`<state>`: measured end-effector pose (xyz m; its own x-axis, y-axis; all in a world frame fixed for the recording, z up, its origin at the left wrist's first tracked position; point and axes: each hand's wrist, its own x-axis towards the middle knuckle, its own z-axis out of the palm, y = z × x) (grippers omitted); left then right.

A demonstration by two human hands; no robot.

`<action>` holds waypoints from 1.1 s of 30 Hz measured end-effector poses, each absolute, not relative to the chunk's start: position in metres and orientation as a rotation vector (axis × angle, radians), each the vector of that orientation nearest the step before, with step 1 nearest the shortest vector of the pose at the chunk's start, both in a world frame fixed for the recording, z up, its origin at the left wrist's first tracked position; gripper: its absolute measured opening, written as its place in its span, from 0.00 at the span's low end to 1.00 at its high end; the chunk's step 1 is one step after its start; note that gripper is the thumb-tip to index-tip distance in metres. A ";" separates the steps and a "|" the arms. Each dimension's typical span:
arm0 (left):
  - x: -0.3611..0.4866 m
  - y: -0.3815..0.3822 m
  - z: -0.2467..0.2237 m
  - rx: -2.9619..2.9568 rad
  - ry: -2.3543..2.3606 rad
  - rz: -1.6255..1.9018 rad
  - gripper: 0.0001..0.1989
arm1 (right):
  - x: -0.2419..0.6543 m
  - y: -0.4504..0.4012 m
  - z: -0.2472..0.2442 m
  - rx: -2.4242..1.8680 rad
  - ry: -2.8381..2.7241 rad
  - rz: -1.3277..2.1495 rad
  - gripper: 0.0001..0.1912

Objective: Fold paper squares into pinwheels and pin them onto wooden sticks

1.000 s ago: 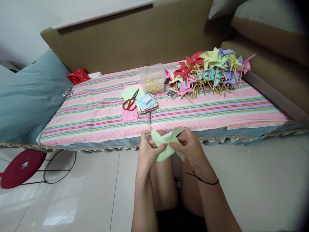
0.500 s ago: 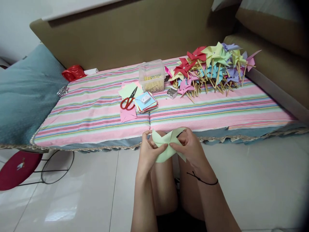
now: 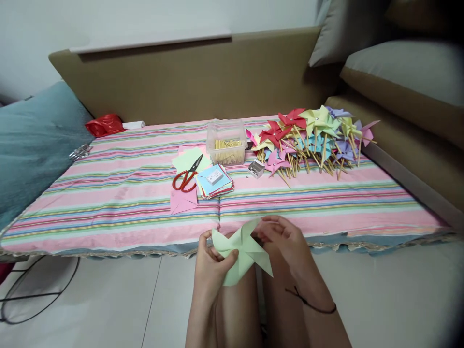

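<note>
Both hands meet over our knees, just in front of the mat (image 3: 126,193): our left hand (image 3: 210,263) pinches the green paper (image 3: 241,251) at its middle, thumb on top and fingers curled beneath, while our right hand (image 3: 284,241) grips its upper right flap with bent fingers.

On the mat, from largest down, we see:
- the pinwheels (image 3: 311,137) heaped toward its far right
- the box (image 3: 225,141) of sticks at its far middle
- the paper stack (image 3: 214,180) nearer us than the box
- the scissors (image 3: 185,175) just left of that stack
- the pink sheet (image 3: 183,202) nearer us than the scissors
- the tin (image 3: 256,168) right of the stack
</note>
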<state>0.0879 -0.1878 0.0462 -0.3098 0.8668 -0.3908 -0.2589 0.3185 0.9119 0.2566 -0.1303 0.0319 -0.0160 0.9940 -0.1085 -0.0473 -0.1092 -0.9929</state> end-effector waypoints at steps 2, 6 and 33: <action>0.083 -0.184 0.045 0.534 1.488 1.299 0.35 | 0.253 -0.090 0.029 -1.345 -1.266 1.127 0.16; 0.080 -0.177 0.043 0.451 1.541 1.405 0.34 | 0.230 -0.010 0.005 -1.456 -1.519 0.834 0.14; 0.091 -0.194 0.070 0.561 1.583 1.536 0.29 | 0.240 -0.152 0.075 -1.158 -1.011 1.147 0.06</action>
<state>0.0909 -0.1942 0.0702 -0.5484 0.7963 -0.2551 -0.2311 0.1489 0.9615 0.2402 -0.1516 0.0746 0.1488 0.9888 0.0117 -0.1360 0.0322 -0.9902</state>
